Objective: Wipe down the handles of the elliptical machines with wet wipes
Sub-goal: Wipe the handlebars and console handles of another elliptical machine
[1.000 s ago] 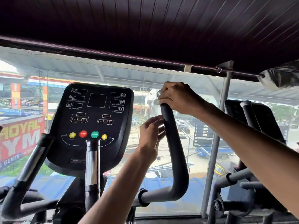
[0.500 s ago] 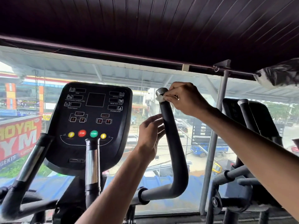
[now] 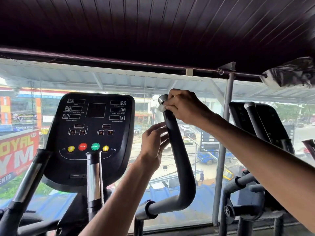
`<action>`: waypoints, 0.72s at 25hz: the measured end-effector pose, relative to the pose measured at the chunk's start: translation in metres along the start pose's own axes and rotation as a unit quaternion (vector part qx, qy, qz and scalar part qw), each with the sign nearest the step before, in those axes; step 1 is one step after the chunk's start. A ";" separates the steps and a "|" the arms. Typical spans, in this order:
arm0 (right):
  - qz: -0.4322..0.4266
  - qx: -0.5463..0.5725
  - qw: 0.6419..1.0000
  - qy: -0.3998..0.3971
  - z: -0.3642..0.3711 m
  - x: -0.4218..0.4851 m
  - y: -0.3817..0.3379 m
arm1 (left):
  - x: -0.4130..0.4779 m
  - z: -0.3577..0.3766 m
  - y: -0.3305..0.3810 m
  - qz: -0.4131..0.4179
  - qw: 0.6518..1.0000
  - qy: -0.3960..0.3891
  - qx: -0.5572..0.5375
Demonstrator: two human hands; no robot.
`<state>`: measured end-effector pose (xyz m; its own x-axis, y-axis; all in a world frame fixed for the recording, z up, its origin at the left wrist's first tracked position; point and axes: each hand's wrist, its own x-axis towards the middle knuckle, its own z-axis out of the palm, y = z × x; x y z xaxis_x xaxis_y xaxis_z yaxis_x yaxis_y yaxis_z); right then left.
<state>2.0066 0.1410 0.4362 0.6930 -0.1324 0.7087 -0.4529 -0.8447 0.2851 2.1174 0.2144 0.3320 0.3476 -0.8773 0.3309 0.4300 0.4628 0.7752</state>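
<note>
Beyond the gym window (image 3: 204, 171) runs a street; at 3 o'clock from the console (image 3: 92, 133) my right hand (image 3: 185, 106) pinches the wet wipe (image 3: 161, 108) around the top of the black handle (image 3: 179, 154), and my left hand (image 3: 153, 145), at 7 o'clock from it, has loosely spread fingers against the handle's side

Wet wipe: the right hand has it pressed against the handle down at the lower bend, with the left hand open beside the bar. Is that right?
Not quite. The head view shows the right hand holding the wet wipe near the top of the handle, just below its end cap, not at the lower bend. The left hand is indeed open beside the bar.
</note>
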 end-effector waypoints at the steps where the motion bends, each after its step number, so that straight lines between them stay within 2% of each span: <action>1: -0.014 0.012 0.999 -0.028 -0.004 -0.001 0.001 | 0.001 -0.001 0.000 -0.001 1.000 -0.001 -0.003; 4: -0.031 0.028 0.993 -0.108 -0.017 0.002 -0.003 | 0.004 -0.002 -0.001 -0.002 1.000 0.004 -0.010; 8: 0.024 0.014 0.999 -0.015 -0.003 -0.003 -0.008 | 0.006 -0.004 -0.002 0.003 1.000 -0.005 0.012; 11: 0.033 0.046 0.998 -0.025 -0.004 -0.008 -0.007 | 0.007 -0.004 -0.002 0.004 1.000 -0.010 0.017; 15: 0.061 0.028 0.998 0.006 0.001 -0.007 -0.009 | 0.009 -0.004 -0.002 0.001 1.000 -0.017 0.014; 18: 0.031 0.047 0.997 -0.044 -0.008 -0.014 -0.008 | 0.012 -0.008 -0.003 -0.007 1.000 -0.021 0.001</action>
<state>1.9958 0.1537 0.4290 0.7137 -0.2262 0.6629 -0.4439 -0.8781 0.1783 2.1266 0.2036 0.3297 0.3074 -0.8878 0.3425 0.4332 0.4511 0.7803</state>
